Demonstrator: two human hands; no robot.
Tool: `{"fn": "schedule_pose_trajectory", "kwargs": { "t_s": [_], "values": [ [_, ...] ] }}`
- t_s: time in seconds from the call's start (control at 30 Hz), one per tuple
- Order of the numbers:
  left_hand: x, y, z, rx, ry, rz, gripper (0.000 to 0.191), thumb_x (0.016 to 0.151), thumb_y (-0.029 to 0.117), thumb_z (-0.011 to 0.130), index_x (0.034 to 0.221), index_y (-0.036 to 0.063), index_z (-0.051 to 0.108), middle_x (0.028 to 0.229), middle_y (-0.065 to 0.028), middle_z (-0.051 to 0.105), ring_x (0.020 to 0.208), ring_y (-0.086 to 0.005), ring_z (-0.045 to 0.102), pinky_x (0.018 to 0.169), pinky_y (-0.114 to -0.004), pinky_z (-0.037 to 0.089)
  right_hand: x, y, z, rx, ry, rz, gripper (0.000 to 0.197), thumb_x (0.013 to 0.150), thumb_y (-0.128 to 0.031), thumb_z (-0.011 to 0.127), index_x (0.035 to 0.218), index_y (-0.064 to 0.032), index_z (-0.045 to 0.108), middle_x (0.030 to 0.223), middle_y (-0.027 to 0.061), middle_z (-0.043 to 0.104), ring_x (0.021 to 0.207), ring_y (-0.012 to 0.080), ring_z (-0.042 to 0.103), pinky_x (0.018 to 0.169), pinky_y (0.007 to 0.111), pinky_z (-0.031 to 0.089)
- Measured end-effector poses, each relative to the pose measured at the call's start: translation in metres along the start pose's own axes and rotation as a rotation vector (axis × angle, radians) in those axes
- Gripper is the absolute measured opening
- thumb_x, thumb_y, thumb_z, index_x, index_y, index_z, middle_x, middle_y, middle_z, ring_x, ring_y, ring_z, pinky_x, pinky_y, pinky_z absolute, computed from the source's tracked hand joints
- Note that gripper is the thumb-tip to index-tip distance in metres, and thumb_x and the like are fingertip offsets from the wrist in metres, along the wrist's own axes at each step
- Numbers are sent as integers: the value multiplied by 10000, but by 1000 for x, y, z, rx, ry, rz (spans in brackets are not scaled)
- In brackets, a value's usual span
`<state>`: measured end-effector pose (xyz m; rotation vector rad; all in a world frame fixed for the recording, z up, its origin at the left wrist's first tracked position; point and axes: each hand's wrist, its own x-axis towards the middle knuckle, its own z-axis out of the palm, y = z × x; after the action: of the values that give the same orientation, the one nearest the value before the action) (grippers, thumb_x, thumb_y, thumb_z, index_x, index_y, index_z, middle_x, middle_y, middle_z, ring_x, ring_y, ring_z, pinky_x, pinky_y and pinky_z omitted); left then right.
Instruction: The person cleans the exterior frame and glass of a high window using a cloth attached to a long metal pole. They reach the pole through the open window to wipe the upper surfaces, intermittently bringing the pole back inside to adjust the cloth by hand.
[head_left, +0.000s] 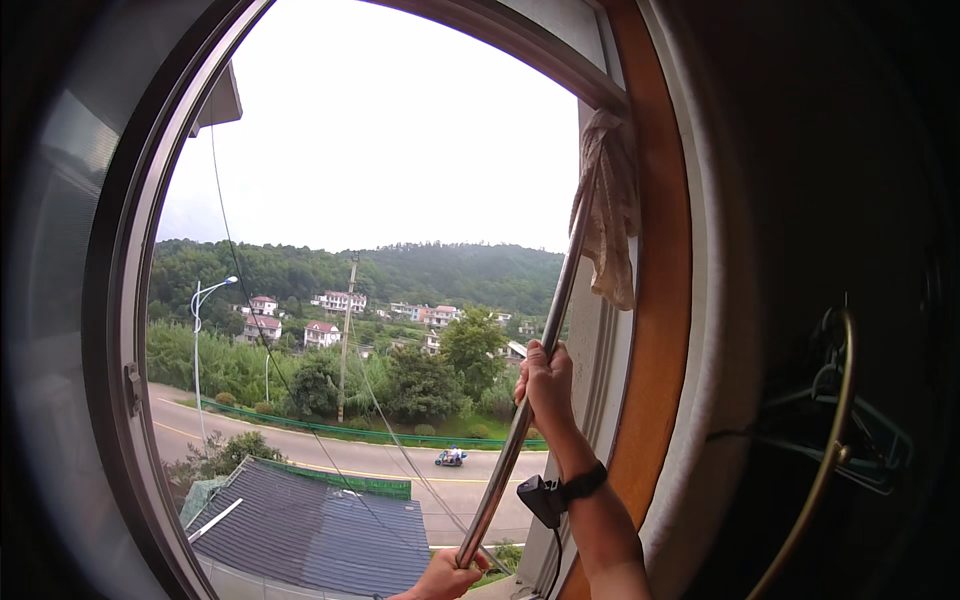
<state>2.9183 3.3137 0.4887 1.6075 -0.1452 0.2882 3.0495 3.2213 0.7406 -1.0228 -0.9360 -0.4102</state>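
Note:
A long metal pole (558, 315) slants up across the window opening. My left hand (444, 576) grips its lower end near the bottom of the picture. Higher up, my right hand (546, 384) is wrapped around its middle; a black device (541, 501) on a strap with a cable sits on that wrist. A pale, crumpled cloth (609, 217) hangs at the pole's top end, against the upper right corner of the window frame (577, 71). How the cloth is held to the pole cannot be told.
An orange-brown wooden trim (660, 300) borders the window on the right. At left stands a sliding sash with a latch (133, 388). Hangers (870, 442) and a curved brass-coloured rail (846, 405) are at right. Outside lie a tiled roof (315, 525), wires and a road (315, 442).

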Motion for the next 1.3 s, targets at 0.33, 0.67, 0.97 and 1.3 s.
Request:
{"fn": "schedule_pose_trajectory", "kwargs": {
  "t_s": [0.33, 0.67, 0.97, 1.3],
  "values": [
    [-9, 14, -3, -37, 23, -39, 107, 753, 22, 600, 856, -8, 608, 488, 26, 461, 396, -46, 416, 359, -212, 297, 4, 0, 13, -2, 8, 3, 168, 936, -174, 466, 830, -68, 389, 577, -10, 400, 357, 72, 386, 311, 231, 362],
    [-20, 23, -20, -19, 30, 5, 123, 754, 6, 594, 876, -11, 592, 490, 26, 455, 384, -43, 402, 353, -212, 290, 2, -10, 27, 4, 18, 28, 174, 942, -211, 468, 854, -72, 410, 575, -7, 420, 352, 81, 410, 309, 239, 351],
    [-57, 59, -27, -163, -87, -73, 148, 755, 19, 614, 894, -18, 579, 484, 15, 450, 386, -55, 410, 361, -213, 299, -6, -31, 46, -134, 104, -42, 182, 933, -186, 473, 831, -51, 407, 580, -1, 418, 344, 89, 418, 305, 238, 344],
    [-97, 30, -87, -219, -12, -56, 143, 755, 1, 594, 887, -53, 590, 509, 4, 468, 402, -63, 420, 376, -213, 302, -49, -28, 123, -226, -41, -125, 168, 922, -148, 482, 851, -31, 385, 586, 17, 439, 344, 119, 467, 308, 259, 381]
  ]
}}
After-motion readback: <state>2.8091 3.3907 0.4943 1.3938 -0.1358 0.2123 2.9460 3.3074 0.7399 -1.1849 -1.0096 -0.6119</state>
